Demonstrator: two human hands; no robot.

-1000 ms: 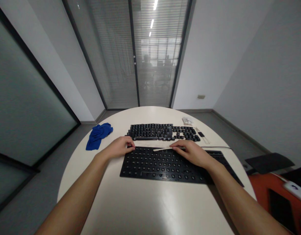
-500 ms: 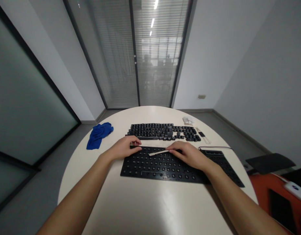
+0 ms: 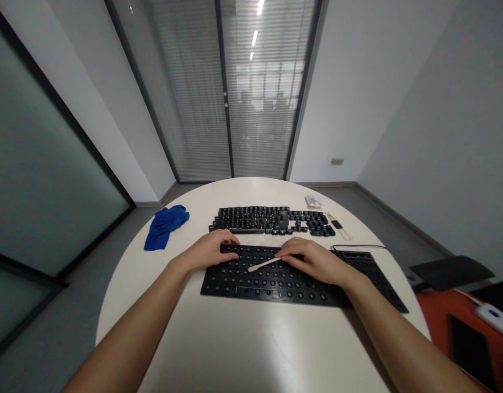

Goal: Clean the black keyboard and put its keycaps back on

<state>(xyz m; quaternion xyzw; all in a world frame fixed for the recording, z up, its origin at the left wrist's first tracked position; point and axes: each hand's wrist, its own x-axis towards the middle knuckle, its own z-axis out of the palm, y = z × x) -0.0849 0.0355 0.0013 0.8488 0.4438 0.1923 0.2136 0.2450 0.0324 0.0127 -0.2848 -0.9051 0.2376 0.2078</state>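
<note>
A black keyboard base (image 3: pixel 276 292) with its keycaps off lies across the table, showing rows of bare key sockets. My left hand (image 3: pixel 208 250) holds its upper left edge, thumb on the top face and fingers over the far edge. Pinched between the thumb and fingers of my right hand (image 3: pixel 311 259) is a slim cream-coloured brush (image 3: pixel 262 265). Its wider tip points left and is low over the sockets; whether it touches them I cannot tell. My right hand and forearm cover part of the base.
Beyond the base, the removed black keycaps (image 3: pixel 255 218) are laid out in keyboard order. A blue cloth (image 3: pixel 165 226) lies left. At the far right are a small clear bag (image 3: pixel 314 202) and a wire keycap puller (image 3: pixel 339 226). A cable (image 3: pixel 360 246) runs behind the base.
The brush tip has come slightly nearer to me and turned, so its pale face now shows. My left hand has shifted a little, its thumb lower on the base.
</note>
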